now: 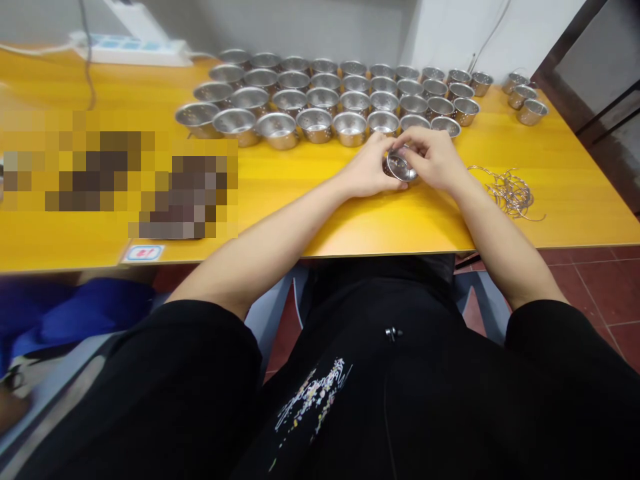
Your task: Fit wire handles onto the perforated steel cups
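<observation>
Just before the rows of metal cups (279,131), the left hand (369,167) has fingers clamped round a small cup (397,167), the right hand (434,157) pinching its rim; a loosened grip could drop it

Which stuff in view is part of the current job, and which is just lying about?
Likely the job:
metal cup, between left hand and right hand
rows of similar cups
three cups set apart
wire pile

Likely just lying about:
power strip
table label

Pixelated items: can't tell.
</observation>
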Tool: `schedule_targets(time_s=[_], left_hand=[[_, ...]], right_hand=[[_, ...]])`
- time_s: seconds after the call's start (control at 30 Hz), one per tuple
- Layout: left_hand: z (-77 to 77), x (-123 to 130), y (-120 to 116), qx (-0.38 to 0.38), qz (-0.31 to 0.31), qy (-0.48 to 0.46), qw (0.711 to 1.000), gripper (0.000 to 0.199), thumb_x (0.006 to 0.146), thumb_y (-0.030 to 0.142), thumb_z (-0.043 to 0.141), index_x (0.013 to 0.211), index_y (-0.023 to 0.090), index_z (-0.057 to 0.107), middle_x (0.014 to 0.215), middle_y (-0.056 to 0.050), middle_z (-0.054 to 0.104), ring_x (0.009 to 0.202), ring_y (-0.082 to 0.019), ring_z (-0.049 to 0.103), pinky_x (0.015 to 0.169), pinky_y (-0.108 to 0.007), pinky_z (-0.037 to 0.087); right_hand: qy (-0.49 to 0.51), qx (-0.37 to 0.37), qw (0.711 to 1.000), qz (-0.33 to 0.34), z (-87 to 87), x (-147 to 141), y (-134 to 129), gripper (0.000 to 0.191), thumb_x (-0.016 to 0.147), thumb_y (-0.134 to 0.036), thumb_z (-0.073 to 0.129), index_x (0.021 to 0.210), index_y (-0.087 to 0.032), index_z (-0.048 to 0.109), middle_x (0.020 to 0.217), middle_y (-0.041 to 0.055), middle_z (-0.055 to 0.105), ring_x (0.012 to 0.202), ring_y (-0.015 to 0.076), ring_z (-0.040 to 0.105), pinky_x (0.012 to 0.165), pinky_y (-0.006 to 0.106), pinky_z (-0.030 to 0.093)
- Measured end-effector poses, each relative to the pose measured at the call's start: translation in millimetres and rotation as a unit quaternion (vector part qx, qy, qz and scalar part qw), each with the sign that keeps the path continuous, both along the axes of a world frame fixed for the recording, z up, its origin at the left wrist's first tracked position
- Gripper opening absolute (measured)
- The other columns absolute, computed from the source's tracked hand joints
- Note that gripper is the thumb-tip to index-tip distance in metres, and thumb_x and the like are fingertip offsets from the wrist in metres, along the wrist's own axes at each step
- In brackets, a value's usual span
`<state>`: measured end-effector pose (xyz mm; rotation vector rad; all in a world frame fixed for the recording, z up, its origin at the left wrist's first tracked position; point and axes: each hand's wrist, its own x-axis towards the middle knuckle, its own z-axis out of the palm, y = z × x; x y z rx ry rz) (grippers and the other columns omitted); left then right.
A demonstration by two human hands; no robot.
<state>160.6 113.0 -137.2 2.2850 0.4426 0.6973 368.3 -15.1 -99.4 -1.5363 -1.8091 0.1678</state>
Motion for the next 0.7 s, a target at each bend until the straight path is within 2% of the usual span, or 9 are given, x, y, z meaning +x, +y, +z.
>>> schedule_targets(time_s=[0.1,0.4,0.7], left_hand=[[0.2,-0.2,0.0,0.004,0.002,0.002,1.0,0.097,0.065,0.054,0.116,0.152,0.027,0.084,0.151,-0.015,0.074,0.161,-0.057,0.067,0.148,-0.074,0.054],[-0.7,-1.3,0.3,0.002,-0.002,-0.004,1.0,0.099,0.065,0.05,0.117,0.156,0.027,0.082,0.157,-0.014,0.075,0.165,-0.056,0.067,0.15,-0.071,0.052],[-0.8,0.8,3.2,-0.002,-0.019,-0.004,1.0,0.097,0.068,0.045,0.114,0.157,0.024,0.081,0.161,-0.016,0.079,0.17,-0.057,0.066,0.155,-0.073,0.045]], right_hand=[[0.002,0.001,1.0,0.003,0.1,-0.4,0.0,0.036,0.121,-0.065,0.085,0.123,-0.03,0.092,0.101,0.0091,0.085,0.099,0.0377,0.078,0.105,0.06,0.072],[0.005,-0.004,1.0,0.001,-2.2,2.2,0.5,0.049,0.118,-0.079,0.088,0.127,-0.031,0.09,0.099,0.0084,0.082,0.1,0.0379,0.078,0.105,0.058,0.073],[0.007,-0.006,1.0,0.002,-3.5,4.2,1.3,0.047,0.119,-0.076,0.088,0.128,-0.029,0.091,0.101,0.0091,0.084,0.101,0.0381,0.08,0.106,0.058,0.073]])
